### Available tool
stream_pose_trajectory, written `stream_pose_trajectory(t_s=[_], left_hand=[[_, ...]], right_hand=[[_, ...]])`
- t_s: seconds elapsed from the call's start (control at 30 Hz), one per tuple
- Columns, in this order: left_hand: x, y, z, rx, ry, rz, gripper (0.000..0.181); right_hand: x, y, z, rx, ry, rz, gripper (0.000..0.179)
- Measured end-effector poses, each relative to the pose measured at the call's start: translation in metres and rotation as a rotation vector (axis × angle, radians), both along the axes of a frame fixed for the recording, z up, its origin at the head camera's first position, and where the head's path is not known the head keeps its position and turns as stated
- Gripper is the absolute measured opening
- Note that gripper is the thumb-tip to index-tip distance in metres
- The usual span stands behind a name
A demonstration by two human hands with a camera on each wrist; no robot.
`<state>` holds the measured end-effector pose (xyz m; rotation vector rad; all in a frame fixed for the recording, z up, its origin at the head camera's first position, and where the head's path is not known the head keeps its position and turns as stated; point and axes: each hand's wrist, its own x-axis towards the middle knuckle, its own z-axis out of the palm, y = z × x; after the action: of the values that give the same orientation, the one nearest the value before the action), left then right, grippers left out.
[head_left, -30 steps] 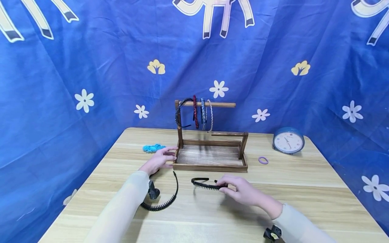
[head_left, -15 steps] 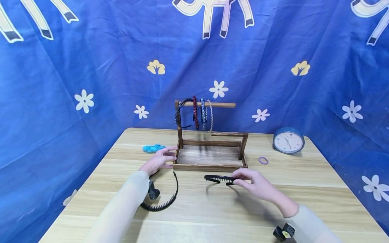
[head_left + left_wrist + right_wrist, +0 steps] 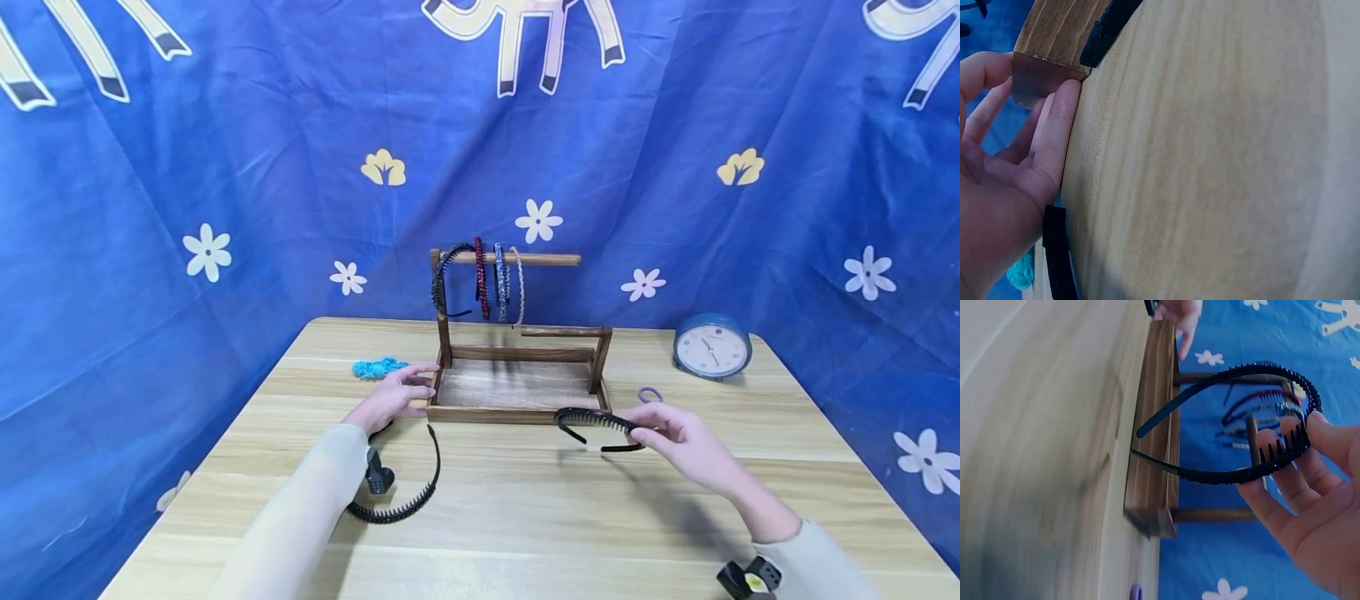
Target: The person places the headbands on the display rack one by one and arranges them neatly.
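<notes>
A black toothed headband (image 3: 585, 414) is pinched by my right hand (image 3: 690, 446) at the front right of the wooden rack (image 3: 517, 415). In the right wrist view the headband (image 3: 1210, 477) has its two ends toward the rack's tray, with thumb and fingers on its toothed middle. My left hand (image 3: 390, 396) rests its extended fingers against the left end of the tray. Below that wrist a second black headband (image 3: 393, 515) lies on the table, partly hidden by the arm. From the rack's upper bar hang black (image 3: 441, 279), red (image 3: 482, 283), blue (image 3: 501, 287) and braided silvery (image 3: 521, 292) headbands.
A bright blue bundle (image 3: 373, 368) lies left of the rack, just beyond my left hand. A purple hair tie (image 3: 651, 389) is right of the rack, near my right hand. A blue round clock (image 3: 712, 348) stands at the back right. Patterned blue cloth (image 3: 300, 167) hangs behind.
My right hand has moved to the right and slightly away from me with the headband, which has turned in its grip. My left hand stays at the rack.
</notes>
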<state>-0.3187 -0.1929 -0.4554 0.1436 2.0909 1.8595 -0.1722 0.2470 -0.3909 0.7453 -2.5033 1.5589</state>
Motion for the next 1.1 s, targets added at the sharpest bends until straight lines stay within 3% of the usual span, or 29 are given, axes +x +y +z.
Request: stream_pose_trajectory(t_s=[0.23,0.47,0.83,0.97,1.1], left_hand=[[0.002,0.001,0.003,0.005,-0.003,-0.004,0.056],[0.000,-0.001,0.000,-0.006,-0.008,0.002,0.054],[0.001,-0.002,0.001,-0.004,-0.004,-0.012,0.055],[0.001,-0.001,0.001,-0.006,-0.011,-0.003,0.056],[0.002,0.000,0.001,-0.002,-0.009,-0.003,0.056]], right_hand=[[0.001,0.026,0.003,0.007,0.066,-0.085,0.017],[0.002,0.046,0.012,0.024,0.080,-0.169,0.016],[-0.012,0.061,0.017,-0.014,0.099,-0.291,0.015],[-0.018,0.062,0.019,-0.106,0.076,-0.276,0.013],[-0.025,0.063,0.023,-0.288,0.027,-0.207,0.009]])
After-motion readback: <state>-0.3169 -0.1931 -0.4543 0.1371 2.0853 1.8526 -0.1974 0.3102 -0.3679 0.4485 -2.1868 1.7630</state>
